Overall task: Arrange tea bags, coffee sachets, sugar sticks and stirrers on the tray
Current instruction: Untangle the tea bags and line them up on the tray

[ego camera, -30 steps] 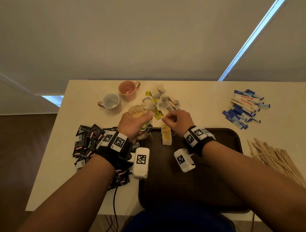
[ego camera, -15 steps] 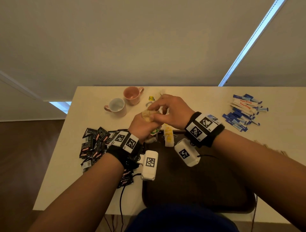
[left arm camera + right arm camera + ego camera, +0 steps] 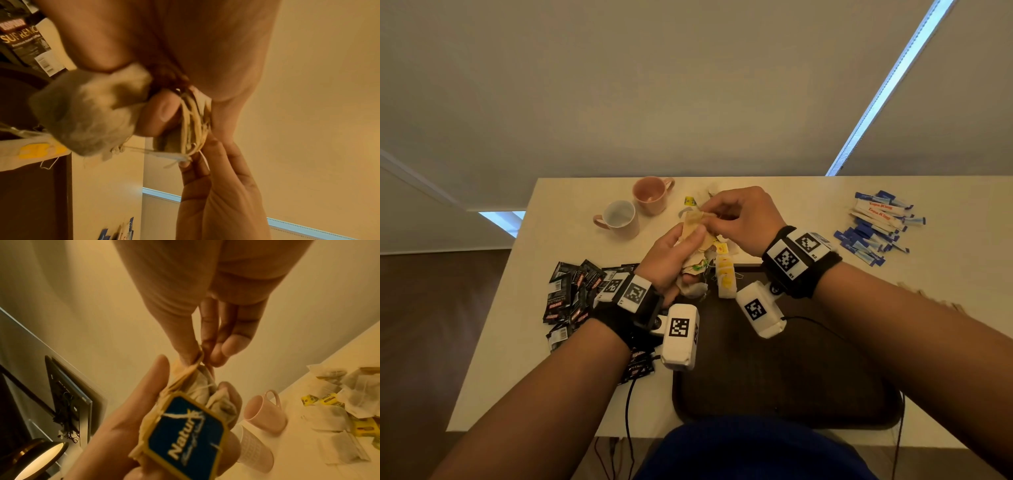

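My left hand (image 3: 674, 255) grips a bunch of tea bags (image 3: 697, 240) above the far edge of the dark brown tray (image 3: 791, 370); the bunch (image 3: 86, 116) fills its palm, one blue tag (image 3: 185, 433) facing out. My right hand (image 3: 729, 214) pinches the top edge of one tea bag (image 3: 197, 360) in that bunch between thumb and fingertips. A short row of tea bags with yellow tags (image 3: 725, 277) lies on the tray's far left corner. Loose tea bags (image 3: 337, 402) lie on the table behind the hands.
Black coffee sachets (image 3: 571, 291) are heaped left of the tray. Blue and white sugar sticks (image 3: 876, 226) lie at the far right; wooden stirrers (image 3: 928, 294) show beyond my right forearm. A pink mug (image 3: 652, 193) and a white mug (image 3: 619, 219) stand at the back.
My right hand left the tea-bag row on the tray and rose to the bunch in my left hand, where it now pinches one bag. Both hands lifted slightly away from the tray.
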